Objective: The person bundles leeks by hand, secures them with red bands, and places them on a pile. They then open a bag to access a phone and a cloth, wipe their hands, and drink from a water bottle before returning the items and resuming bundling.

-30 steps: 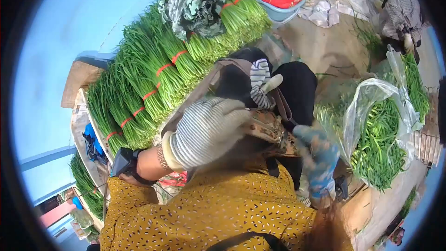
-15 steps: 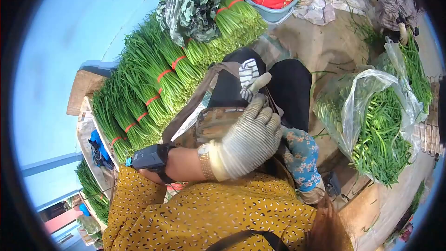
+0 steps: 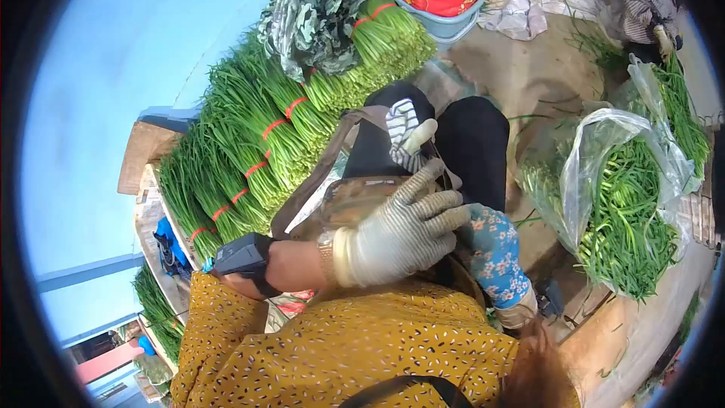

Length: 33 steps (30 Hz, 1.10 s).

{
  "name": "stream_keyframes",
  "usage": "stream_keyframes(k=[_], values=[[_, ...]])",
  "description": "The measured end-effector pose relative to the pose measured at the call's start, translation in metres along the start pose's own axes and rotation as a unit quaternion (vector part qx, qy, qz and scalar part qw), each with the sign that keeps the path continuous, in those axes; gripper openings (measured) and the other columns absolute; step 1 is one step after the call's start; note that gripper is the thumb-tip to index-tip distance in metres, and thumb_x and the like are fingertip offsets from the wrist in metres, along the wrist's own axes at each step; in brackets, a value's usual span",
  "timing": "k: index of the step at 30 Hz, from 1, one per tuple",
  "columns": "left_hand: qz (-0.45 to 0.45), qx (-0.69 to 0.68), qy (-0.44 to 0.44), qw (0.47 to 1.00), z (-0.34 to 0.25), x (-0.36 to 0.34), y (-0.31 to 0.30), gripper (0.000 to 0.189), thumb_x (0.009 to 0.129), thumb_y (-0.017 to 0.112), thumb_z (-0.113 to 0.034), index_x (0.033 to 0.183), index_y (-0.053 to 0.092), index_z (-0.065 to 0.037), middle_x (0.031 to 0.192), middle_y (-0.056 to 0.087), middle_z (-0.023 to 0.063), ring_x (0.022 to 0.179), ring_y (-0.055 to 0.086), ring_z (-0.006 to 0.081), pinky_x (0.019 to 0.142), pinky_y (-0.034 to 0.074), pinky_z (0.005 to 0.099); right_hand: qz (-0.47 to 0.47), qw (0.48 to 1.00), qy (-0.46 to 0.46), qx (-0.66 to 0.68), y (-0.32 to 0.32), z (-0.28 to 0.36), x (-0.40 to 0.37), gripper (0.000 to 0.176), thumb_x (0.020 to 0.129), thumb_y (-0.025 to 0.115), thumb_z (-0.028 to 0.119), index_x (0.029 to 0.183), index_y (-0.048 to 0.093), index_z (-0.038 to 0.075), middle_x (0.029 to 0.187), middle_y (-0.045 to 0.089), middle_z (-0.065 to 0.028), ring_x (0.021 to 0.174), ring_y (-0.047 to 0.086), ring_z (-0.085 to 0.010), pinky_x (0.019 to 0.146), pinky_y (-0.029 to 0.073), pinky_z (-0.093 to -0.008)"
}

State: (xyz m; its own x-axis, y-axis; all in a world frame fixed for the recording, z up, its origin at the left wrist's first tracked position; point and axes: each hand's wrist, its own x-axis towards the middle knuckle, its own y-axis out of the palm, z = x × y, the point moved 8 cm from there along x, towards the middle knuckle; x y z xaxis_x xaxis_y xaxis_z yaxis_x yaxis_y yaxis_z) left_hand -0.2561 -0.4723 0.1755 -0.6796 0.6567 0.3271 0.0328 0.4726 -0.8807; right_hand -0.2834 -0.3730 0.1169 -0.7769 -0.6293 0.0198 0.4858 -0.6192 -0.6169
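Bright daylight across the pic, blue wall (image 3: pixel 113 106) glowing at upper left; soft shadows on the ground (image 3: pixel 555 68), upper right. Strong fisheye bend, black vignette w/ blue fringe at the edges. Centre fairly sharp, far-right bits softer, slight sheen on plastic bag (image 3: pixel 578 159).

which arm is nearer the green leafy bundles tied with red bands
Left. The left arm is just below the green bundles; the blue-floral-sleeved right arm is farther right, beyond the striped-gloved left hand.
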Motion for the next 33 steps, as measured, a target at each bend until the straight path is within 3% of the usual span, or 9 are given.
stream_keyframes(k=[3,7,13,22,25,27,30,31,33], values=[[0.014,-0.013,0.056,0.998,-0.005,-0.007,-0.001,0.016,0.065,0.061,-0.023,0.077,0.066,-0.014,0.114,0.06,0.0077,0.121,0.051,0.03,0.109,0.026,0.0676,-0.018,0.998,0.005,-0.065,0.003,-0.001,0.006,0.027,0.069,0.07,0.009,0.095,0.065,0.006,0.087,0.063,-0.0141,0.079,0.06,-0.0358,0.07,0.048,-0.0439],[0.062,0.031,0.104,0.992,-0.011,-0.014,0.0,0.017,0.067,0.062,-0.025,0.08,0.067,-0.016,0.117,0.059,0.0067,0.125,0.049,0.0281,0.107,0.023,0.0728,-0.036,0.986,-0.078,-0.144,0.004,0.013,0.014,0.021,0.069,0.067,0.012,0.089,0.064,0.01,0.076,0.059,-0.009,0.072,0.058,-0.0294,0.069,0.044,-0.0401],[0.04,0.106,0.158,0.981,-0.008,-0.055,-0.035,0.021,0.074,0.064,-0.026,0.091,0.066,-0.014,0.119,0.059,0.0036,0.121,0.05,0.0244,0.105,0.026,0.0718,-0.025,0.963,-0.136,-0.232,-0.011,0.029,0.02,0.013,0.073,0.061,0.009,0.085,0.065,0.011,0.075,0.059,-0.0048,0.073,0.06,-0.0245,0.066,0.043,-0.0377],[-0.061,0.052,-0.087,0.993,0.043,-0.126,-0.049,0.029,0.055,0.075,-0.012,0.078,0.061,-0.022,0.11,0.059,-0.0054,0.12,0.051,0.0266,0.115,0.01,0.0666,0.059,0.981,-0.088,-0.161,-0.021,0.021,0.002,0.019,0.075,0.062,0.006,0.091,0.07,0.013,0.073,0.06,-0.0055,0.07,0.061,-0.0269,0.061,0.048,-0.0387],[-0.079,-0.008,-0.146,0.986,0.052,-0.124,-0.048,0.029,0.06,0.08,-0.013,0.08,0.061,-0.02,0.109,0.062,0.0011,0.115,0.056,0.0286,0.114,0.014,0.0636,0.06,0.998,-0.009,-0.035,-0.028,0.009,0.009,0.027,0.077,0.06,0.003,0.099,0.071,0.014,0.094,0.069,-0.0072,0.08,0.065,-0.028,0.067,0.052,-0.0371],[-0.072,-0.005,-0.163,0.984,0.049,-0.116,-0.053,0.026,0.069,0.08,-0.017,0.089,0.063,-0.017,0.108,0.062,0.0051,0.11,0.059,0.0288,0.111,0.021,0.0626,0.081,0.995,-0.032,-0.055,-0.027,0.017,0.022,0.03,0.077,0.059,0.003,0.101,0.07,0.015,0.108,0.068,-0.007,0.085,0.066,-0.0279,0.071,0.053,-0.0375],[-0.06,-0.037,-0.111,0.991,0.029,-0.08,-0.052,0.032,0.069,0.079,-0.024,0.097,0.065,-0.015,0.104,0.061,0.0044,0.109,0.059,0.0266,0.109,0.026,0.0625,0.143,0.971,-0.129,-0.144,-0.009,0.023,0.033,0.032,0.076,0.058,0.003,0.103,0.07,0.015,0.119,0.065,-0.0063,0.087,0.066,-0.028,0.074,0.054,-0.0383],[-0.062,0.039,-0.043,0.996,0.017,-0.076,-0.044,0.037,0.066,0.074,-0.028,0.1,0.066,-0.014,0.103,0.06,0.0046,0.104,0.059,0.0243,0.106,0.033,0.0615,0.16,0.965,-0.132,-0.163,-0.005,0.022,0.034,0.03,0.075,0.059,0.005,0.101,0.069,0.015,0.118,0.065,-0.0056,0.087,0.065,-0.027,0.072,0.053,-0.0378],[-0.016,0.042,0.023,0.999,0.002,-0.056,-0.035,0.034,0.066,0.065,-0.021,0.098,0.066,-0.01,0.101,0.058,0.0054,0.101,0.059,0.0244,0.107,0.036,0.0559,0.189,0.947,-0.153,-0.209,0.0,0.022,0.035,0.028,0.073,0.061,0.009,0.099,0.068,0.015,0.115,0.065,-0.0044,0.086,0.064,-0.0253,0.069,0.051,-0.0367]])
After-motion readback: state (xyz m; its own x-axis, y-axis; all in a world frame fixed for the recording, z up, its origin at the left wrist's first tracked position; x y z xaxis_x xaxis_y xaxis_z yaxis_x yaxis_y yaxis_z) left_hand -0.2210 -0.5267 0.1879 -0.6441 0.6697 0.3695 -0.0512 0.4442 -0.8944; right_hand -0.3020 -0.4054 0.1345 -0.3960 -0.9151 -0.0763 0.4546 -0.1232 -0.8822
